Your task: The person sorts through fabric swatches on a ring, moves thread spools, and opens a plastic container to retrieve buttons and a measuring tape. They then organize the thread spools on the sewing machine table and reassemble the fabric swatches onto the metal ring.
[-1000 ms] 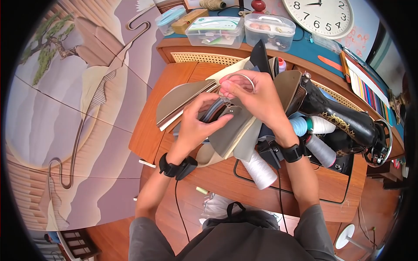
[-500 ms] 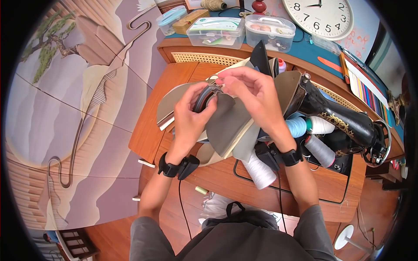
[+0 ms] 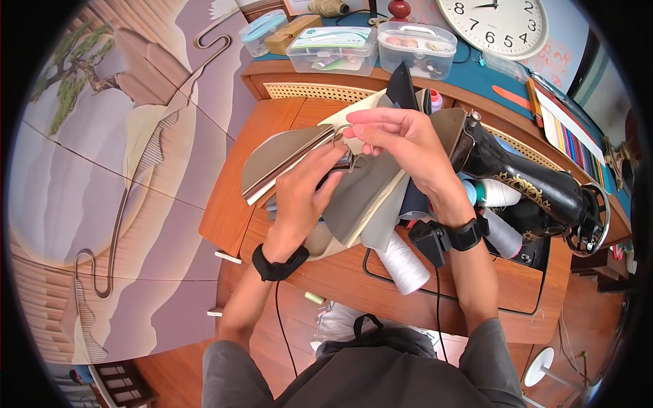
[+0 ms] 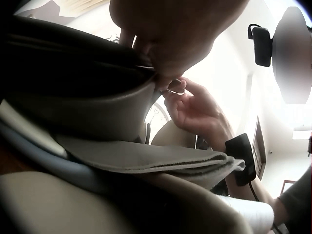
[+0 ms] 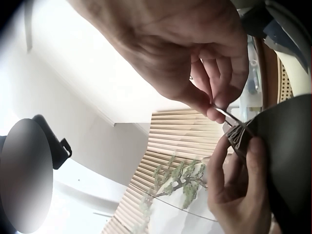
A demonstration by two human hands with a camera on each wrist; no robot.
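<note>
Metal ring (image 3: 342,136): thin, silver, pinched in the right hand (image 3: 401,146) above the sewing table's far edge | Swatch bundle (image 3: 360,194): grey and beige leather-like pieces fanned out, bound ends gripped by the left hand (image 3: 309,197), ring threaded at the bound corner

The wall clock (image 3: 493,26) shows the numerals 8, 7, 6, 5, 4 and 3

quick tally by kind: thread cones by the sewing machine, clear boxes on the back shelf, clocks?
Thread cones: 4 — white, front; white; grey; blue, partly hidden
Clear lidded boxes: 3 — round; middle; right
Wall clock: 1
Total: 8
</note>
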